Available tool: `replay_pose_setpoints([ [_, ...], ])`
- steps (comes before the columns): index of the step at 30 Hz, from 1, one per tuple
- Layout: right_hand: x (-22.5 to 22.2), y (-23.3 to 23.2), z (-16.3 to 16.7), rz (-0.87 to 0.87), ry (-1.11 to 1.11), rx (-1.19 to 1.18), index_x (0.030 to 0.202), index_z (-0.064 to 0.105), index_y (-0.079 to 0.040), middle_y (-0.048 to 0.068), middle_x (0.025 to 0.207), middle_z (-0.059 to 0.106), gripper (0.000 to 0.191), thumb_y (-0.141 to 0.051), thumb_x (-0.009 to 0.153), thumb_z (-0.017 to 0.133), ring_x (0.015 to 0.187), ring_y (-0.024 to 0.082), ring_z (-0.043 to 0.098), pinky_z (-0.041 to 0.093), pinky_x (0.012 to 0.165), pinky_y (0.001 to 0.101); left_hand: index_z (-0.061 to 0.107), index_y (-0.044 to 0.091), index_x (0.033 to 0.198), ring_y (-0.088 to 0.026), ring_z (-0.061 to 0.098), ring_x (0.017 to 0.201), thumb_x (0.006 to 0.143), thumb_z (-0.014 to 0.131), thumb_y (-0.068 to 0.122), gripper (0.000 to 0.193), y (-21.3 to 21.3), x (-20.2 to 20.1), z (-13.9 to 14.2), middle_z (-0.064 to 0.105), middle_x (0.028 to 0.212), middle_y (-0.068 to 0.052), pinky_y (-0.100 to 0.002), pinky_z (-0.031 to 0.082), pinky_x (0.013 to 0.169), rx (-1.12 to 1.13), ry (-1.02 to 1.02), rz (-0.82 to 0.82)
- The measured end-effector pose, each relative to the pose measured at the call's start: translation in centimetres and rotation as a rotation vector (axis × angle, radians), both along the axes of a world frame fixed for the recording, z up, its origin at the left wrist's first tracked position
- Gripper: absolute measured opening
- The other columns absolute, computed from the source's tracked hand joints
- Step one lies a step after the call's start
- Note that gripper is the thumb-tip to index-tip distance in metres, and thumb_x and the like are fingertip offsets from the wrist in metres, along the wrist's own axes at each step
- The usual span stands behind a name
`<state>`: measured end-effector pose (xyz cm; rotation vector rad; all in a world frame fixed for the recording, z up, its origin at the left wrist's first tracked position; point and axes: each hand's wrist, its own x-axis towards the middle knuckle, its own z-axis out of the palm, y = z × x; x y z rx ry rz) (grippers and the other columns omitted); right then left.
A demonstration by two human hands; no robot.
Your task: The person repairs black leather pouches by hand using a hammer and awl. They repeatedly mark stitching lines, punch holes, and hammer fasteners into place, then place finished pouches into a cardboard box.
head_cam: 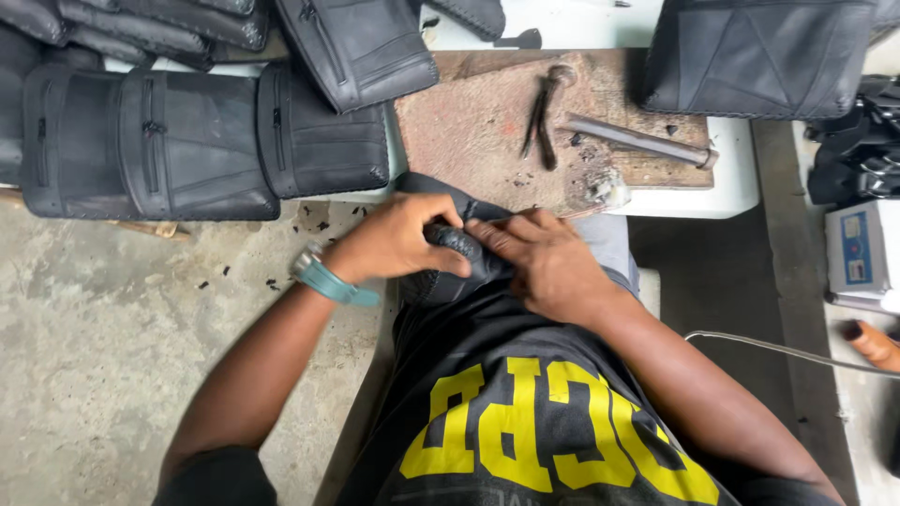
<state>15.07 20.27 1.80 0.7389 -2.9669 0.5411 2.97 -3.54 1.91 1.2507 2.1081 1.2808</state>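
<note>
Concrete floor (84, 356), grey and speckled with dark scraps, across the lower left. White desk (741, 178) along the top, its near edge just above the lap. Stack of black stitched bags (159, 141) with zips, overhanging the desk's left near edge; another black bag (759, 56) at the far right corner. Worn wooden board (469, 131) at the middle of the near edge, carrying a metal bar (637, 141) toward its right side and a dark pair of pliers (542, 112) just left of the bar, apart from it. Grey box with a blue panel (858, 253) off the right edge, a thin cable curving below it.

Below the desk's near edge, over the lap: small black leather piece (469, 258) with stitched rim, pinched between both hands. Left hand (398, 239), teal watch at the wrist, fingers curled tight around the piece's left end. Right hand (548, 262) pressed on its right side, fingers closed over the leather, fingertips touching those of the left.
</note>
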Motion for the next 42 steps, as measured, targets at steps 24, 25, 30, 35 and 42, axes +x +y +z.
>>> replay_pose_setpoints([
  [24, -0.9, -1.4, -0.9, -0.060, 0.117, 0.194, 0.144, 0.059, -0.026, 0.002, 0.129, 0.055, 0.057, -0.022, 0.087, 0.057, 0.119, 0.025, 0.052, 0.051, 0.093, 0.0473, 0.069, -0.001, 0.080, -0.021, 0.076, 0.067, 0.062, 0.098, 0.025, 0.043, 16.8, -12.0, -3.2, 0.075, 0.072, -0.015, -0.032, 0.058, 0.069, -0.499, 0.039, 0.241],
  [25, -0.9, -1.4, -0.9, -0.062, 0.125, 0.186, 0.144, 0.059, -0.026, 0.002, 0.129, 0.055, 0.057, -0.022, 0.087, 0.057, 0.119, 0.025, 0.052, 0.051, 0.093, 0.0471, 0.068, -0.001, 0.083, -0.023, 0.075, 0.069, 0.060, 0.099, 0.024, 0.046, 17.0, -12.1, -3.5, 0.075, 0.077, -0.016, -0.033, 0.059, 0.068, -0.514, 0.126, 0.261],
  [30, -0.9, -1.4, -1.2, -0.056, 0.135, 0.185, 0.143, 0.059, -0.025, 0.002, 0.128, 0.056, 0.055, -0.022, 0.089, 0.056, 0.120, 0.024, 0.052, 0.051, 0.092, 0.0473, 0.072, -0.004, 0.083, -0.030, 0.072, 0.080, 0.071, 0.087, 0.012, 0.025, 18.8, -12.7, -4.1, 0.073, 0.089, -0.023, -0.035, 0.059, 0.076, -0.677, 0.334, 0.246],
  [35, -0.9, -1.4, -1.4, -0.059, 0.151, 0.192, 0.143, 0.059, -0.026, 0.001, 0.130, 0.056, 0.053, -0.022, 0.090, 0.055, 0.120, 0.024, 0.052, 0.052, 0.092, 0.0473, 0.063, -0.004, 0.081, -0.017, 0.075, 0.069, 0.077, 0.081, 0.008, 0.022, 14.2, -13.7, -1.7, 0.066, 0.078, -0.010, -0.030, 0.063, 0.062, -0.506, -0.091, 0.281],
  [42, -0.8, -1.5, -1.5, -0.067, 0.151, 0.205, 0.145, 0.057, -0.027, 0.000, 0.133, 0.055, 0.055, -0.023, 0.090, 0.055, 0.121, 0.023, 0.052, 0.051, 0.093, 0.0482, 0.057, 0.006, 0.101, -0.017, 0.072, 0.093, 0.093, 0.069, 0.006, 0.015, 1.2, -7.3, -1.4, 0.064, 0.099, -0.006, -0.033, 0.065, 0.081, 0.035, -0.614, 0.289],
])
